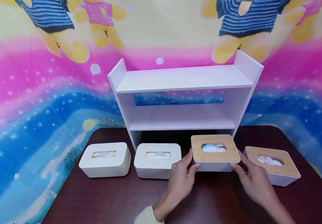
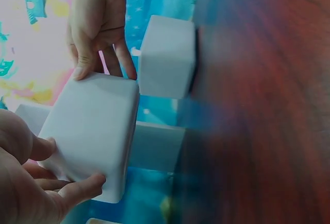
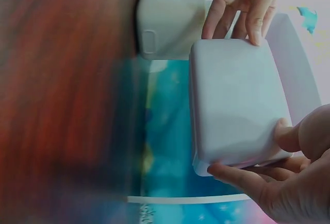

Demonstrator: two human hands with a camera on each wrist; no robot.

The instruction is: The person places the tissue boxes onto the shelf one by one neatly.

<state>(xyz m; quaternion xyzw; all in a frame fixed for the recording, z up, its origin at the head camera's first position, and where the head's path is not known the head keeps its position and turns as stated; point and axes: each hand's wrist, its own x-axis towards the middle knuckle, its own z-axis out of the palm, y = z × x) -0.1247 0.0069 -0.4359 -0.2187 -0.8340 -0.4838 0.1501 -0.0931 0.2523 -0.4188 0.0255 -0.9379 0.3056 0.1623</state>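
A tissue box with a light wooden lid (image 1: 196, 146) and white sides is held between both hands, lifted above the table in front of the shelf. My left hand (image 1: 181, 175) grips its left end, thumb on the front face. At the opposite end, my right hand (image 1: 252, 179) grips it with the thumb at the front corner. White tissue shows in the lid's oval slot. The left wrist view has the box's smooth pale front face (image 2: 95, 113) between the two hands; the right wrist view shows that front face (image 3: 237, 95) too.
A white two-tier shelf (image 1: 183, 77) stands at the back of the dark wooden table (image 1: 205, 205). Left of the held box sit two white tissue boxes, one nearer (image 1: 158, 172) and one farther left (image 1: 105, 171). Another wooden-lidded box (image 1: 285, 165) stands right. A patterned cloth (image 1: 37, 124) hangs behind.
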